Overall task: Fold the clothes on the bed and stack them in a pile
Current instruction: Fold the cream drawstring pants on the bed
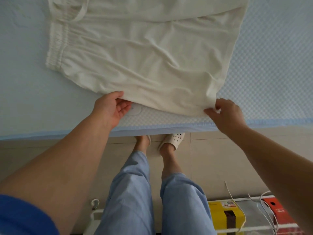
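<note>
Cream shorts (144,53) with an elastic waistband on the left lie spread on the pale blue bed (25,99). Their near edge is lifted off the mattress. My left hand (111,107) holds that edge from below, thumb on top of the cloth and fingers curled under it. My right hand (225,112) pinches the shorts' near right corner between thumb and fingers, just above the bed's front edge.
The bed's front edge (152,129) runs across the middle of the view, with tiled floor and my slippered feet below it. A yellow box (225,216) and a red box (279,211) with white cables sit at lower right. A white hanger (94,211) lies at lower left.
</note>
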